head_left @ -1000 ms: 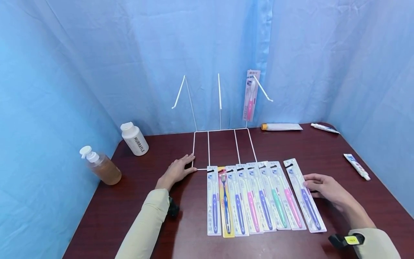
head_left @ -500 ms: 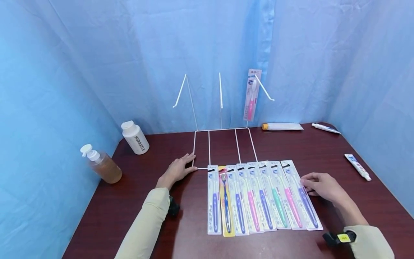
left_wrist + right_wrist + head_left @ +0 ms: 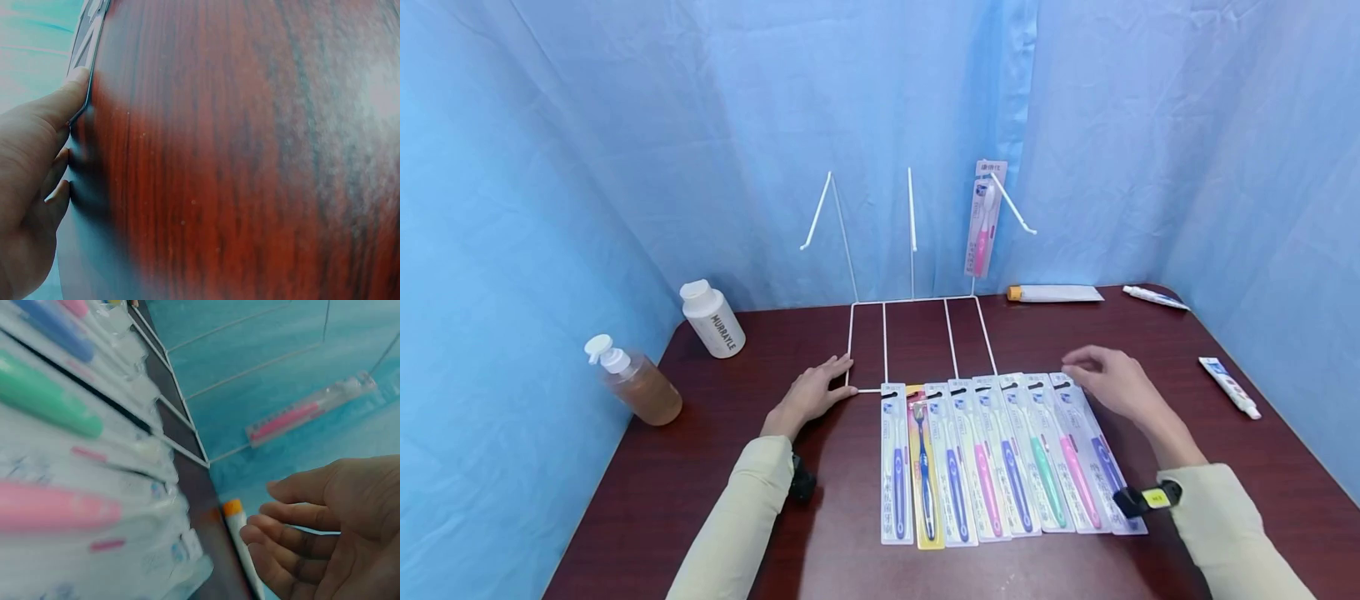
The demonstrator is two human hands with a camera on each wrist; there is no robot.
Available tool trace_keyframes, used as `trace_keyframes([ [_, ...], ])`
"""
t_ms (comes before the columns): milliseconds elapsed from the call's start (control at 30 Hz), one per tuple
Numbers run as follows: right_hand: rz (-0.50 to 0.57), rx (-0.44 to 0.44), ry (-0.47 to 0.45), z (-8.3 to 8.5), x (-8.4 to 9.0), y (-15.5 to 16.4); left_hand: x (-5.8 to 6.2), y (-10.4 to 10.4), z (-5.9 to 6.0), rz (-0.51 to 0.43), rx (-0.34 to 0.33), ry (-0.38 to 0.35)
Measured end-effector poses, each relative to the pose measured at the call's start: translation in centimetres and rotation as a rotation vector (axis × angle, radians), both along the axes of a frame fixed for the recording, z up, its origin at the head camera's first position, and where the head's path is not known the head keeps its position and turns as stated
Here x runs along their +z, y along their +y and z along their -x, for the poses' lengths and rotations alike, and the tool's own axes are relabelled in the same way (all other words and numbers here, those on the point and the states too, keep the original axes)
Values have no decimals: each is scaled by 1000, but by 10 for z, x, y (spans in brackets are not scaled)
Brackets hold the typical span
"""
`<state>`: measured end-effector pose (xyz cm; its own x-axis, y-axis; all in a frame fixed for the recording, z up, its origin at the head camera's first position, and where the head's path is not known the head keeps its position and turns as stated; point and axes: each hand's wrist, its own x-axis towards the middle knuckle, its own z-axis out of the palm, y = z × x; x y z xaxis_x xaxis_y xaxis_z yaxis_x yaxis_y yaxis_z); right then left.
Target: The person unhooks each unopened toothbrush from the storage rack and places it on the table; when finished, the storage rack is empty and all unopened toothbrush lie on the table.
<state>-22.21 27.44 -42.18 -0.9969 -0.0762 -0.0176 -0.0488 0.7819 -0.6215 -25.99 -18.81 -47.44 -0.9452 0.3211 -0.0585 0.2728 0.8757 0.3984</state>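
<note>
My left hand (image 3: pixel 808 398) rests at the left front corner of a white wire rack (image 3: pixel 885 342), thumb and fingers against the wire. The left wrist view shows that thumb (image 3: pixel 72 94) on the wire's bend. Above the top of a row of packaged toothbrushes, my right hand (image 3: pixel 1112 379) is raised with loosely curled fingers and nothing in them. The rightmost toothbrush pack (image 3: pixel 1103 454), with a purple handle, lies against its neighbour, partly covered by the right wrist strap. One pink toothbrush pack (image 3: pixel 982 229) hangs on the rack's right hook.
Left of the rack stand a pump bottle (image 3: pixel 643 392) of amber liquid and a white bottle (image 3: pixel 713 321). An orange-capped tube (image 3: pixel 1056 293) lies at the back edge, with two small tubes further right, one a toothpaste tube (image 3: pixel 1228 386). Blue curtains surround the table.
My right hand slid the rightmost toothbrush pack left against the row, let go, and moved up and away toward the pack's top. The left hand stayed at the rack's corner.
</note>
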Motion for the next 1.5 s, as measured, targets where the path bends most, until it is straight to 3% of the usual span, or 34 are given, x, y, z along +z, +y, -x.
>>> trace_keyframes([
  [233,56,6,170,40,27,-35,0,0,-2,-4,-2,-12],
  [567,314,9,326,102,42,-72,3,3,-5,-6,5,6],
  [767,428,-44,367,129,47,-86,3,2,-5,0,4,2],
  [967,474,-141,364,151,57,-98,0,2,-3,-4,-7,4],
  [1100,467,-186,363,160,64,-105,-2,4,-2,-7,-9,0],
  [1233,475,-204,428,162,65,-109,-1,4,-3,-11,-9,8],
  [1500,577,-92,455,139,58,-101,3,1,-3,-3,5,3],
])
